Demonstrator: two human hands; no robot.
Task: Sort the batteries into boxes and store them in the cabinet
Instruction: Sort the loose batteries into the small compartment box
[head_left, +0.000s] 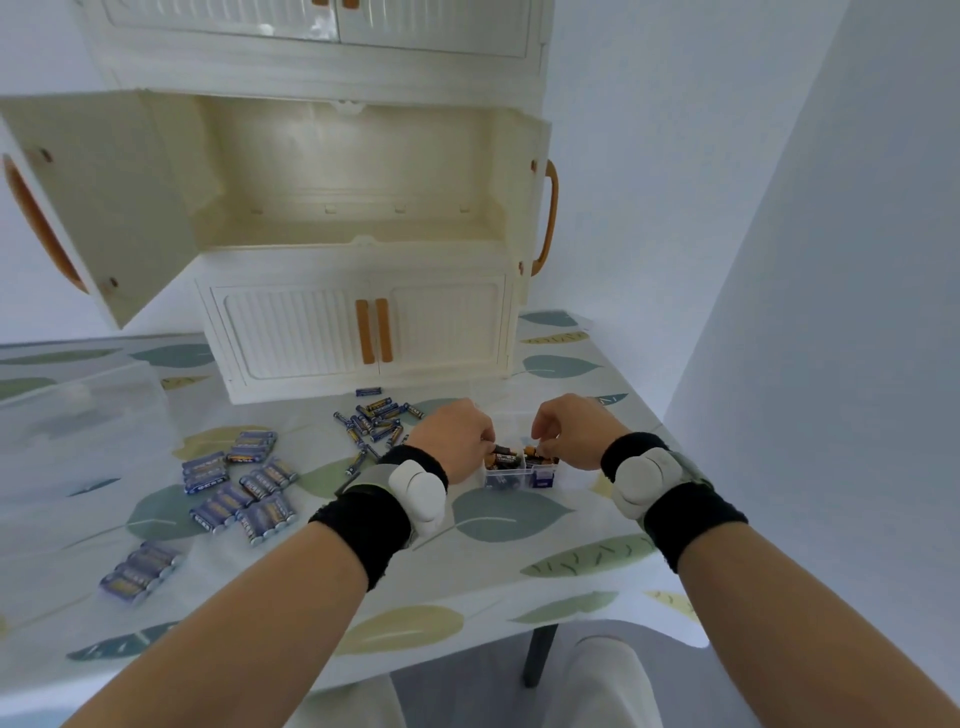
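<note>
Home room, leaf-print tablecloth (509, 519), cream cabinet (358, 249)

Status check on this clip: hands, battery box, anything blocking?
Both hands, left and right, at the small clear box, fingers on batteries. Loose batteries and packs unsorted. Cabinet open; nothing blocking.

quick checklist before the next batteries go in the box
1. Small clear box upright on the table: ok.
2. Left hand and right hand both at the box, fingers on batteries: ok.
3. Room left in the box: cannot tell, the hands cover its top.
4. Loose batteries within reach, just left of the box: ok.
5. Battery packs sorted: not ok, they lie spread on the table.
6. Cabinet middle shelf open and bare for storing: ok.
</note>
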